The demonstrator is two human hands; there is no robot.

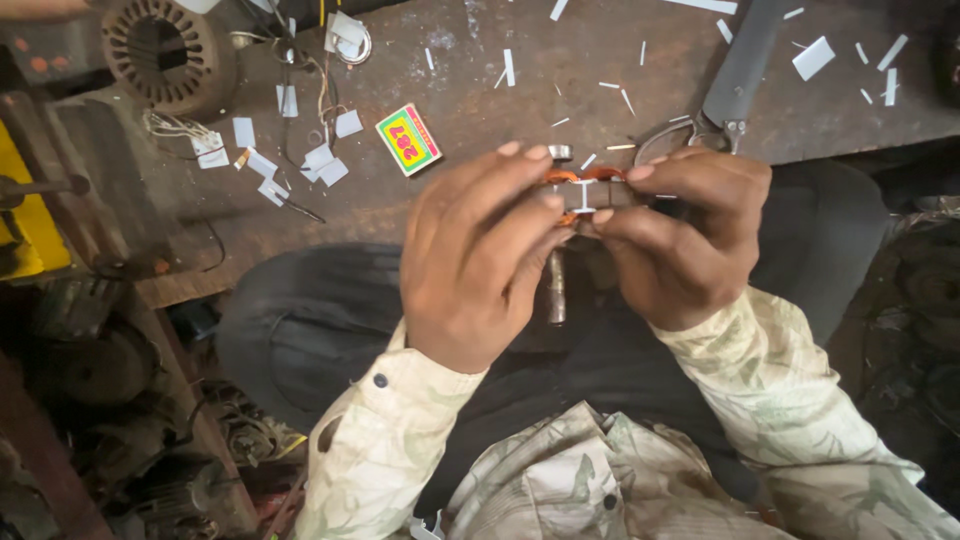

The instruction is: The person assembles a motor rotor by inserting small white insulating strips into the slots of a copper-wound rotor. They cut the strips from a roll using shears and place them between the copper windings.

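A grimy workbench [560, 90] littered with white paper slips lay under both hands.

The left hand [478, 258] and right hand [680, 235] pinched a small copper-wound armature [585, 185], its shaft hanging down; insulating seemed under way, calling for steady seating. Scissors [715, 105], a matchbox [408, 139] and a stator [165, 50] lay beyond.

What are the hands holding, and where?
Both the left hand and right hand pinch a small motor rotor by its copper-wound top.

Rough, rusty matt metal bench [480, 70], glossy copper wire on a dull steel armature [585, 185], matt white paper scraps [320, 160], smooth steel scissors [735, 75], printed cardboard matchbox [408, 139], soft patterned cloth sleeves [380, 450].
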